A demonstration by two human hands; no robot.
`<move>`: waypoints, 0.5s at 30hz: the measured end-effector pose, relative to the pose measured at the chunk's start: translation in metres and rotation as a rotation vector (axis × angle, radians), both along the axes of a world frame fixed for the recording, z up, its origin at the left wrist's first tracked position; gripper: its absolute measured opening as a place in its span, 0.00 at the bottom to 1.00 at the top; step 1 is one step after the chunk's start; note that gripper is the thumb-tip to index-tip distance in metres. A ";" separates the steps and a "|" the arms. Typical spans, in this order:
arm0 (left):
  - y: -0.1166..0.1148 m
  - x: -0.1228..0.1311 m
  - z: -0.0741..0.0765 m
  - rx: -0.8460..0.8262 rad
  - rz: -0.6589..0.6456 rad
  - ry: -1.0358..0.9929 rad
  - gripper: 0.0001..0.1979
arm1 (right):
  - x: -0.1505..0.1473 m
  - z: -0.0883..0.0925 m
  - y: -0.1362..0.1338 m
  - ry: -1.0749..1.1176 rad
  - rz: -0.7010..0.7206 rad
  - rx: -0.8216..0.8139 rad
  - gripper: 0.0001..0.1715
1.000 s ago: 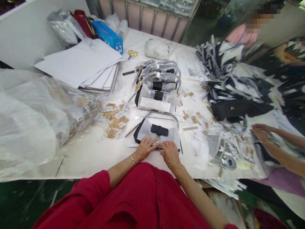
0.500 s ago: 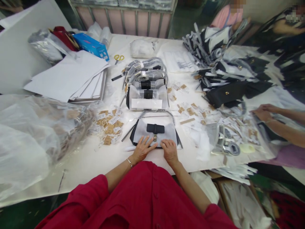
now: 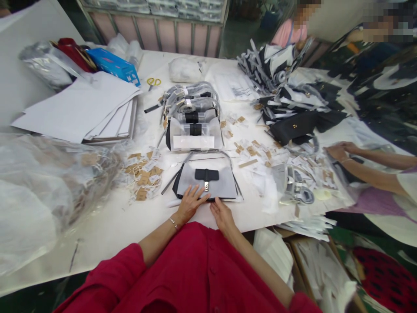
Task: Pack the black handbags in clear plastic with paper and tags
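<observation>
A black handbag (image 3: 224, 196) lies flat on the table before me, its front covered by a pale grey protective sheet, with a black strap tab and a metal clasp (image 3: 206, 186) showing in the middle. My left hand (image 3: 190, 202) rests on the bag's lower left front, fingers spread out near the clasp. At the bottom edge, my right hand (image 3: 222, 214) touches the bag with its fingers stretched out and palm turned partly sideways. The bag's handle (image 3: 224, 154) arches away from me. Just behind stand several wrapped handbags (image 3: 195, 126) in a row.
Brown paper tags (image 3: 145, 176) lie to the left, more tags to the right. Yellow-handled scissors (image 3: 153, 82), a stack of white sheets (image 3: 81, 104) and a blue box (image 3: 114, 65) are farther back. A pile of black bags (image 3: 293, 126) and a co-worker's hands (image 3: 340, 152) are at right.
My right hand has slid down from the bag's front to its bottom edge and its fingers have straightened. My left hand stays on the bag. The view has shifted slightly.
</observation>
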State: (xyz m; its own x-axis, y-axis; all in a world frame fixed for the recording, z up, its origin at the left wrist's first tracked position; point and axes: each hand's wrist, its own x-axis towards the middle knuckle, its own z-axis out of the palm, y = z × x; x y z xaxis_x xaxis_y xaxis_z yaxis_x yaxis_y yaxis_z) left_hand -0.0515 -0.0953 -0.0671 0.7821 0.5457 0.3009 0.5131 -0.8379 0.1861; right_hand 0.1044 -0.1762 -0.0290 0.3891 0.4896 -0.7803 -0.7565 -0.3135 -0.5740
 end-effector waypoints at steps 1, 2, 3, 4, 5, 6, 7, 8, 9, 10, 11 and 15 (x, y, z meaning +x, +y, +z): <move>0.000 0.000 0.000 0.000 0.003 0.000 0.32 | -0.002 -0.001 0.005 -0.001 -0.004 0.012 0.23; 0.000 0.000 0.000 -0.002 0.008 0.001 0.32 | -0.003 -0.001 0.009 -0.009 0.000 0.015 0.23; 0.000 0.000 0.001 -0.006 0.014 0.004 0.33 | -0.005 -0.002 0.011 -0.017 0.011 0.013 0.23; 0.000 0.000 0.001 -0.010 0.017 0.006 0.33 | -0.006 -0.002 0.012 -0.018 0.022 0.009 0.24; 0.001 0.000 0.002 -0.014 0.021 0.008 0.33 | -0.007 -0.003 0.012 -0.011 0.033 0.005 0.25; 0.001 0.000 0.003 -0.020 0.025 0.011 0.33 | -0.009 -0.003 0.011 -0.002 0.041 0.001 0.26; 0.001 0.000 0.004 -0.025 0.029 0.016 0.33 | -0.010 -0.004 0.011 0.006 0.044 0.000 0.27; 0.001 0.000 0.005 -0.029 0.033 0.019 0.33 | -0.011 -0.004 0.010 0.009 0.045 0.007 0.28; 0.001 0.000 0.006 -0.032 0.037 0.023 0.33 | -0.011 -0.004 0.010 0.006 0.044 0.020 0.28; 0.001 0.000 0.007 -0.032 0.040 0.024 0.32 | -0.012 -0.004 0.011 -0.002 0.039 0.038 0.28; 0.001 0.001 0.008 -0.029 0.041 0.022 0.32 | -0.013 -0.004 0.013 -0.006 0.032 0.058 0.27; 0.002 0.002 0.006 0.014 0.035 -0.029 0.33 | -0.013 -0.004 0.023 0.051 -0.036 0.041 0.23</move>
